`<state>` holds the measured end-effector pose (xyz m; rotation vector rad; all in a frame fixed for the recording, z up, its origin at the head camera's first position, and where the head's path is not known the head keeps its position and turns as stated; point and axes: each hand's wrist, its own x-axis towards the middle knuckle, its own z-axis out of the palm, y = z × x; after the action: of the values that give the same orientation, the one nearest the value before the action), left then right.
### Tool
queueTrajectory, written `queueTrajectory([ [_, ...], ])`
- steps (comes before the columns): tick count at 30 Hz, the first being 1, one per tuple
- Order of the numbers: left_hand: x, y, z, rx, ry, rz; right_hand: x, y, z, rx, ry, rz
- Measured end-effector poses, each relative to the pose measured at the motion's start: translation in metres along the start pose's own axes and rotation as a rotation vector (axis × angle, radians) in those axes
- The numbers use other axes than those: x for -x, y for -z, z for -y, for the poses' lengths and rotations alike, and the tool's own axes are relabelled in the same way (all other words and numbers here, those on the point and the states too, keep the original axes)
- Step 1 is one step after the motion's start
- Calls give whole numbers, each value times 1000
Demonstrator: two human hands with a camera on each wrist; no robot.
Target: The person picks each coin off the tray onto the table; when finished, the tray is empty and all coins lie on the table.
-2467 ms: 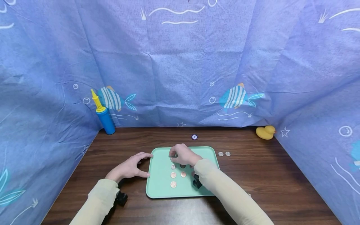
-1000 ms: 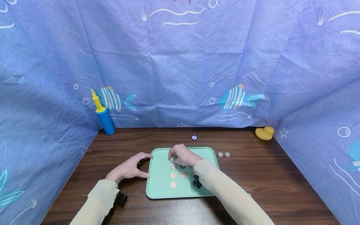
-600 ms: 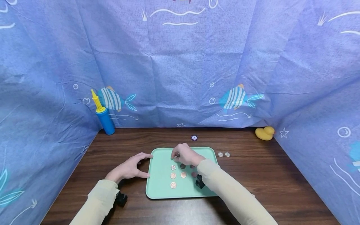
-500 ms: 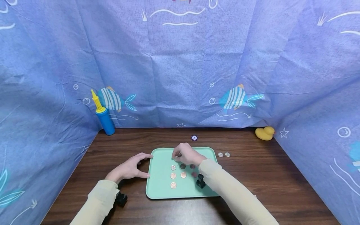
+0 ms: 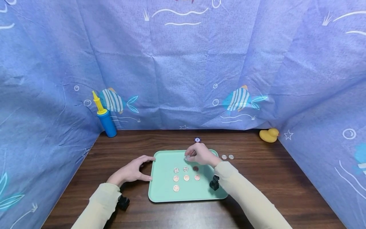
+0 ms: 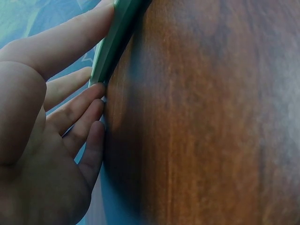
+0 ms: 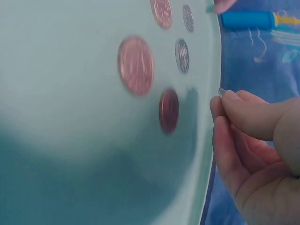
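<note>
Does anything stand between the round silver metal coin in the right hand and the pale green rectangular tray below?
Nothing visible does. The right hand pinches the coin over the tray; the other visible coins on it lie closer to its near edge.

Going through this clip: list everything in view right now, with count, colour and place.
Tray: 1, mint green, on the table
Copper coins: 5, copper, on the tray
Silver coins: 2, silver, on the tray
Held coin: 1, silver, in the right grip
Loose coins: 2, silver, on the table, right of the tray
Chip: 1, dark with white centre, beyond the tray
Pump: 1, blue and yellow, back left
Duck: 1, yellow, back right
Table: 1, brown, underneath
Cloth: blue, fish-printed, around the table
Wrist cameras: 2, black, one per wrist
Sleeves: 2, cream, on both arms
Hands: 2, bare; left grip at the tray's left edge, right grip above the tray
</note>
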<state>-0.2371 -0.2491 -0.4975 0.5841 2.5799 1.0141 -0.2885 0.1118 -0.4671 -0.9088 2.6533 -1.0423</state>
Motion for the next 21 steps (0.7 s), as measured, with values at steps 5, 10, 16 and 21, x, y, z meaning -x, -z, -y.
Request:
queueTrajectory([
  [5,1,0,-2,11,-7,1,13,14,-16,3,-4,-47],
  [10,1,1,-2,10,-5,-4,27,31,-31,2,-41,-80],
  [16,1,0,0,-3,-15,-3,46,47,-49,1,-52,-111],
  [21,1,0,0,-3,-15,-5,59,61,-60,-5,-64,-131],
])
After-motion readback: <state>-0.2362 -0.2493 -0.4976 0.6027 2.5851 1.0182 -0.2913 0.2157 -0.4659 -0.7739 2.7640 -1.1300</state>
